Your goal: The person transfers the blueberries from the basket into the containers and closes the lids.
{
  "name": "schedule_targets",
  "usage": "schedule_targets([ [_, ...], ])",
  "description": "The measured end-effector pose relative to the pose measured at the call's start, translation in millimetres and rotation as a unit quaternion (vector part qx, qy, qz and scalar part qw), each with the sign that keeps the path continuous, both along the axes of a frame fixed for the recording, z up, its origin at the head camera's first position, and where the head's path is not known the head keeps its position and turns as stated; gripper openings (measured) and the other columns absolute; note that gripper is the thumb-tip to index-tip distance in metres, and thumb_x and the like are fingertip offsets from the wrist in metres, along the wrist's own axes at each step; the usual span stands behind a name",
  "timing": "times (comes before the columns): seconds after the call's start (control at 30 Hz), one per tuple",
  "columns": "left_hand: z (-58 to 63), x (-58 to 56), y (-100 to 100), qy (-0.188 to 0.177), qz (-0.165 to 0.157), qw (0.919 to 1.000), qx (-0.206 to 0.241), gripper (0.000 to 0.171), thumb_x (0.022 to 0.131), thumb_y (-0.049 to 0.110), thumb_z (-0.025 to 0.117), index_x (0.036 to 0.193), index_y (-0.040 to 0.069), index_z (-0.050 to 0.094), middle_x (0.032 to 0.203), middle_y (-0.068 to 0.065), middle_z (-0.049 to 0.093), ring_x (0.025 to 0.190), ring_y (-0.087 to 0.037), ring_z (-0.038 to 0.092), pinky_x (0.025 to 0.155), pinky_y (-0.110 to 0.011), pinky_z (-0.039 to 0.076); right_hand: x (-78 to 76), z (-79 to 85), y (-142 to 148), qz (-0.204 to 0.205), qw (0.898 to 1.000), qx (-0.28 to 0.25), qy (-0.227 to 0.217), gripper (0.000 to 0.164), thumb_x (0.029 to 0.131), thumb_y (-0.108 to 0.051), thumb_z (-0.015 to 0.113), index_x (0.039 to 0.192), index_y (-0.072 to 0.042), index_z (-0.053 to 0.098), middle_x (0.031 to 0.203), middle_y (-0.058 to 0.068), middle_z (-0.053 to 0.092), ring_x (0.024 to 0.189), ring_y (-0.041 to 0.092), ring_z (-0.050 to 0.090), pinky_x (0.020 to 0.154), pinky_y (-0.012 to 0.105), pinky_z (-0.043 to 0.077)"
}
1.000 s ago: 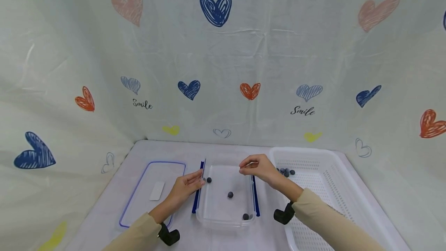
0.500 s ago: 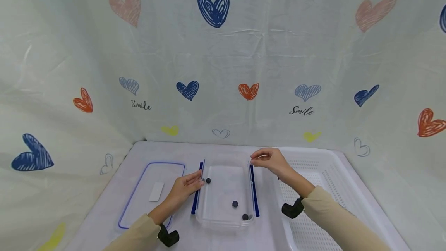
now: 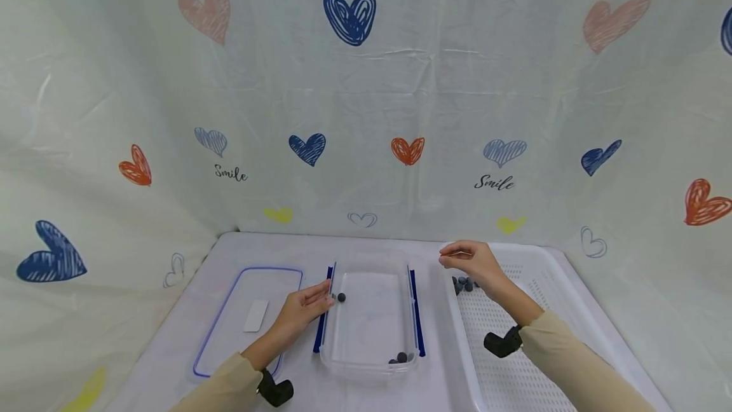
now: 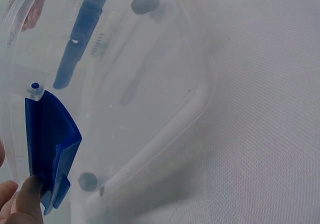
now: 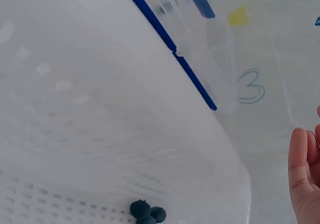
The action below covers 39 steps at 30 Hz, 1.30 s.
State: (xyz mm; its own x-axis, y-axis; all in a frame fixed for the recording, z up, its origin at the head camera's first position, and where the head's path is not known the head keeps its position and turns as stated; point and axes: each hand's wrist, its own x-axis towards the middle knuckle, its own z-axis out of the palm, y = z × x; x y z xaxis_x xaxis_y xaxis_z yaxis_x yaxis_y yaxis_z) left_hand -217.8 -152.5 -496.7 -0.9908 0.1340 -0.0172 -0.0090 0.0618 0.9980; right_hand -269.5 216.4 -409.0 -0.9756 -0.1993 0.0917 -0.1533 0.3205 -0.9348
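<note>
In the head view my left hand (image 3: 300, 311) holds the left side of a clear plastic container (image 3: 372, 370), fingers at its hanging blue latch (image 4: 52, 139) in the left wrist view. One blueberry (image 3: 341, 297) lies inside near that hand. Another blueberry (image 3: 402, 357) sits at the front right corner, with one more beside it. My right hand (image 3: 474, 264) hovers over the left rim of a white perforated basket (image 3: 466, 361), fingers extended, nothing visible between them. Several blueberries (image 5: 141, 209) rest in the basket below it, partly hidden by the hand in the head view.
A clear lid with a blue edge (image 3: 229, 304) lies left of the container, with a white rectangular piece (image 3: 255, 315) on it. Behind the white-covered table (image 3: 274, 243) hangs a curtain (image 3: 366, 94) printed with hearts.
My right hand has moved right, from above the container to the basket. A blueberry has rolled from the container's middle to its front right corner. The left hand stays put.
</note>
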Motion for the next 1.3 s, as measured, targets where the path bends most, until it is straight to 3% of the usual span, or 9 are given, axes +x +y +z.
schedule_targets([
  [0.23,0.5,1.5,0,0.0,0.002,0.9999,0.011,0.054,0.084,0.012,0.068,0.131,-0.004,0.046,0.134,-0.018,0.046,0.121,-0.029,0.045,0.089,-0.025,0.046,-1.5,-9.5,14,-0.015,1.0,0.009,0.006,0.032,0.08,-0.017,0.072,0.102,0.005,0.064,0.098,0.014,0.067,0.084,0.017,0.065,0.084,0.044,0.051],
  [0.4,0.9,1.6,0,-0.003,0.008,1.0,0.005,0.055,0.083,0.013,0.068,0.131,-0.004,0.047,0.133,-0.018,0.047,0.12,-0.028,0.047,0.089,-0.025,0.046,-2.6,-16.1,24,-0.028,1.0,-0.001,-0.002,0.035,0.081,-0.014,0.071,0.105,0.009,0.062,0.1,0.015,0.066,0.084,0.015,0.065,0.079,0.034,0.054],
  [0.63,-0.7,0.1,-1,0.005,0.005,0.9999,-0.008,0.057,0.082,0.017,0.07,0.131,-0.003,0.048,0.133,-0.016,0.047,0.12,-0.027,0.047,0.089,-0.024,0.046,-3.3,-27.2,37,-0.054,0.998,0.01,-0.003,0.038,0.08,-0.016,0.072,0.105,0.011,0.061,0.097,0.015,0.066,0.082,0.011,0.064,0.08,0.037,0.053],
  [0.9,-2.1,0.2,-1,0.007,0.003,1.0,-0.006,0.056,0.083,0.016,0.069,0.131,-0.003,0.047,0.133,-0.016,0.047,0.121,-0.028,0.046,0.089,-0.024,0.046,-4.1,-36.9,52,-0.081,0.996,0.033,0.004,0.036,0.082,-0.016,0.071,0.106,0.009,0.062,0.095,0.014,0.066,0.08,0.008,0.062,0.073,0.023,0.051],
  [1.07,-0.5,0.9,0,0.007,0.002,1.0,0.0,0.057,0.083,0.016,0.069,0.131,-0.003,0.047,0.134,-0.016,0.047,0.121,-0.029,0.045,0.09,-0.024,0.045,-5.6,-41.5,59,-0.104,0.993,0.052,-0.005,0.037,0.083,-0.019,0.07,0.107,0.008,0.062,0.096,0.013,0.066,0.079,0.008,0.062,0.071,0.021,0.052],
  [1.17,0.4,1.5,0,0.006,0.005,1.0,0.001,0.056,0.083,0.016,0.069,0.131,-0.003,0.047,0.133,-0.016,0.047,0.121,-0.028,0.046,0.09,-0.025,0.045,-7.4,-45.5,62,-0.118,0.991,0.064,-0.009,0.037,0.083,-0.021,0.069,0.107,0.007,0.062,0.097,0.013,0.065,0.08,0.009,0.063,0.076,0.027,0.053],
  [1.3,-0.9,1.5,0,0.002,0.008,1.0,0.001,0.056,0.083,0.015,0.069,0.131,-0.003,0.047,0.134,-0.016,0.046,0.121,-0.028,0.046,0.089,-0.025,0.046,-9.1,-53.3,66,-0.128,0.99,0.067,0.002,0.038,0.082,-0.024,0.069,0.105,0.006,0.063,0.096,0.015,0.065,0.08,0.013,0.063,0.082,0.044,0.051],
])
